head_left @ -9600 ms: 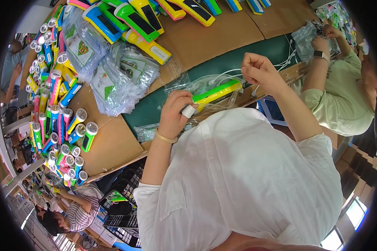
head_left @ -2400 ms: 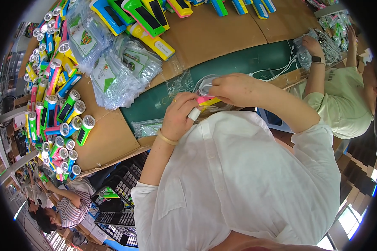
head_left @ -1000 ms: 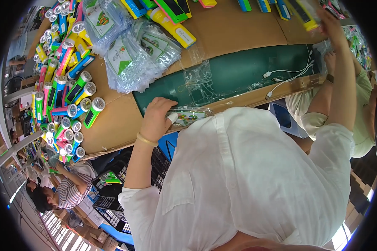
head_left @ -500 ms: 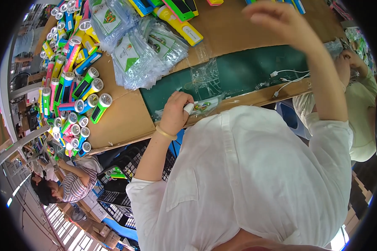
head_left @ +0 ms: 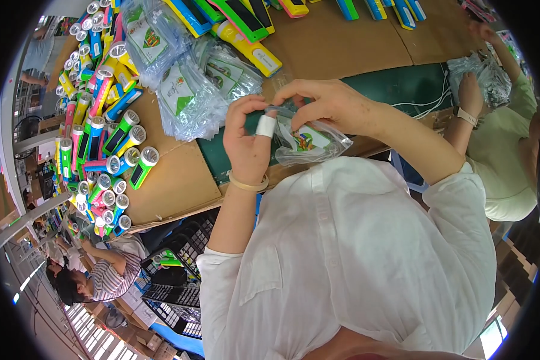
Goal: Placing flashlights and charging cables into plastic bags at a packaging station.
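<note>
Between my two hands is a clear plastic bag [head_left: 314,144] with a green and white printed panel, just in front of my white shirt. My left hand [head_left: 246,137], white tape round one finger, pinches the bag's upper left edge. Thumb and fingers of my right hand [head_left: 327,108] are closed on the bag's upper edge. Beyond my left hand lies a pile of similar clear bags [head_left: 189,99]. A yellow flashlight [head_left: 250,50] lies past that pile.
Many colourful flashlights [head_left: 105,129] crowd the cardboard-covered table's left side [head_left: 168,174]. More flashlights [head_left: 378,9] lie along the far edge. White cables [head_left: 423,103] rest on the green strip. A co-worker [head_left: 498,144] handles clear bags at right. Black crates [head_left: 177,282] stand below the table.
My right hand has come down from the far side of the table to the bag. My left hand has lifted the bag off the table edge.
</note>
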A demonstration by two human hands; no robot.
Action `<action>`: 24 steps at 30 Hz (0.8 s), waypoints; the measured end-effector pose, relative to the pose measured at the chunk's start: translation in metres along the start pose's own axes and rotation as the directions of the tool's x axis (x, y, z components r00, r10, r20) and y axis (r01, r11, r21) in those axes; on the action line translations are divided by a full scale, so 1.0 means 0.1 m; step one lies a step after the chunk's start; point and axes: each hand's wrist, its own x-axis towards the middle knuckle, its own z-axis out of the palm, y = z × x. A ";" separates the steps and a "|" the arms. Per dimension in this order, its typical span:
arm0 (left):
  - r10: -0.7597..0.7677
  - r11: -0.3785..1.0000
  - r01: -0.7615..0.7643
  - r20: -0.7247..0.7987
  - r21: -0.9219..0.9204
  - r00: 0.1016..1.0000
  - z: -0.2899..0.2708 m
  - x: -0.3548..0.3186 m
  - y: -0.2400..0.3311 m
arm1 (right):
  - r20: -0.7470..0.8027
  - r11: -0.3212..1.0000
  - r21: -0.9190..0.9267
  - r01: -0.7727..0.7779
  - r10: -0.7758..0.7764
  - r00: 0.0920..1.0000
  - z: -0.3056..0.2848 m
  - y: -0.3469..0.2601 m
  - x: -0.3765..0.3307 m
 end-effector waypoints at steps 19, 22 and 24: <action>0.287 0.687 -0.338 0.187 0.644 0.940 -0.03 -0.13 0.41 | -0.120 0.930 -0.295 -0.218 0.190 0.974 0.07 -0.13 -0.20; 0.229 0.683 -0.389 0.324 0.618 0.918 0.06 -0.11 0.38 | -0.089 0.915 -0.393 -0.094 0.064 0.994 0.08 -0.17 -0.17; 0.197 0.773 -0.339 0.306 0.536 0.931 0.05 -0.10 0.34 | -0.124 0.942 -0.304 -0.146 0.112 0.986 0.08 -0.14 -0.21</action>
